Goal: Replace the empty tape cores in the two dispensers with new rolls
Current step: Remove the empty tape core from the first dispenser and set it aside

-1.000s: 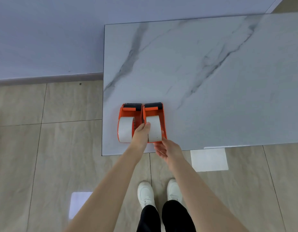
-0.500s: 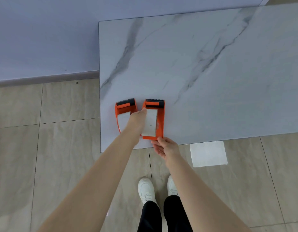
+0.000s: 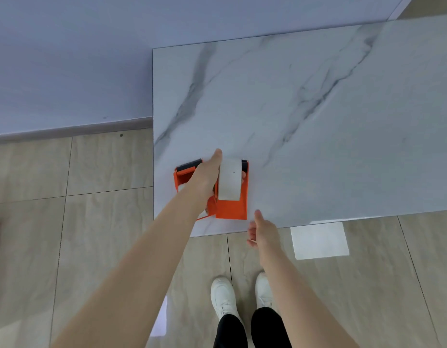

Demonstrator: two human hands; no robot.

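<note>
Raised now, white roll (image 3: 229, 180) gripped by left hand (image 3: 206, 175); idle, loosely curled right hand (image 3: 263, 231) should steady right dispenser (image 3: 232, 209).

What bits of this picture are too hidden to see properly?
Head view:
Left dispenser: the left hand and forearm cover most of it, so what it holds is unclear.
Tape roll: its own tape and the fingers hide its core.
Right hand: curled over, so its palm is hidden.
Table: cut off by the right edge.
</note>
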